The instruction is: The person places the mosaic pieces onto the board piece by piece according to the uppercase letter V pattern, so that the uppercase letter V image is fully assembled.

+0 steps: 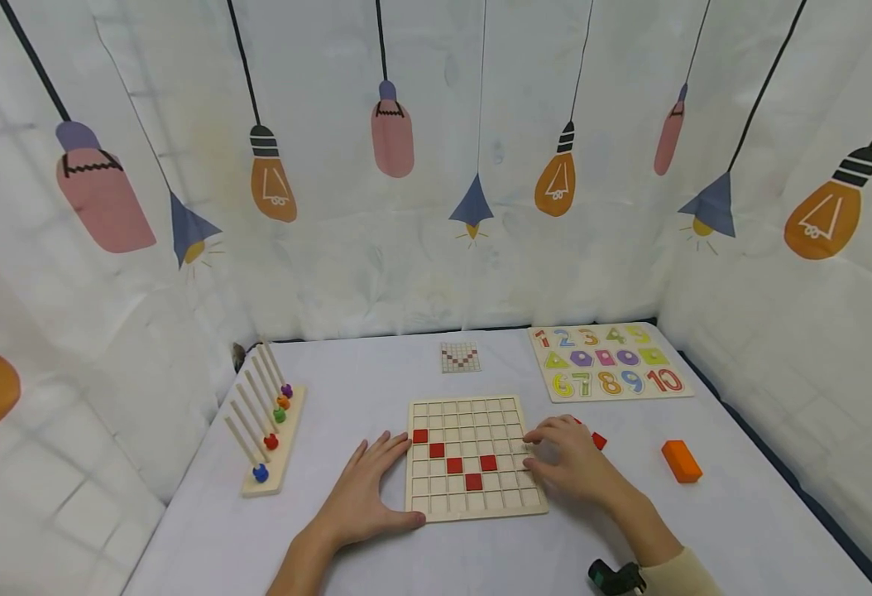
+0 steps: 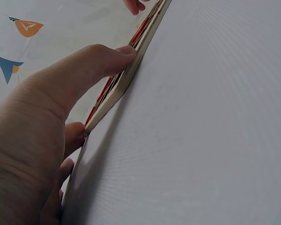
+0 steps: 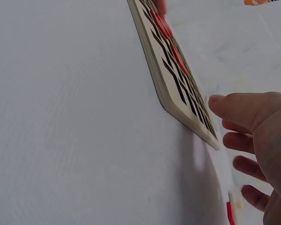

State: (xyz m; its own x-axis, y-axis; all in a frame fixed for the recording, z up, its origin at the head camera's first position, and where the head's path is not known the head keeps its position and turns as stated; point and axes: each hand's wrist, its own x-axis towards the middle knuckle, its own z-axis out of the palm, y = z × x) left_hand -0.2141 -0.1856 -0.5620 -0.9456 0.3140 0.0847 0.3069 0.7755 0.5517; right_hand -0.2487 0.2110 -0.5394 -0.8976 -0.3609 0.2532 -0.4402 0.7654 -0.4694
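A square wooden grid board [image 1: 436, 497] lies on the white table, with several red square tiles [image 1: 454, 466] seated in its cells. At its left side my left hand [image 1: 367, 488] rests with fingers extended along the edge. The left thumb touches the near left corner, and the left wrist view shows that thumb [image 2: 100, 61] over the rim. My right hand [image 1: 573, 459] hovers by the board's right edge, fingers loosely bent. No tile shows between its thumb and fingers in the right wrist view. Loose red tiles [image 1: 599, 440] lie beyond it, partly hidden.
Behind the board lies a small pattern card [image 1: 461, 358]. A number puzzle board [image 1: 615, 387] sits back right, an orange block [image 1: 681, 461] at right. A wooden peg stand [image 1: 287, 447] with upright rods and coloured beads stands at left.
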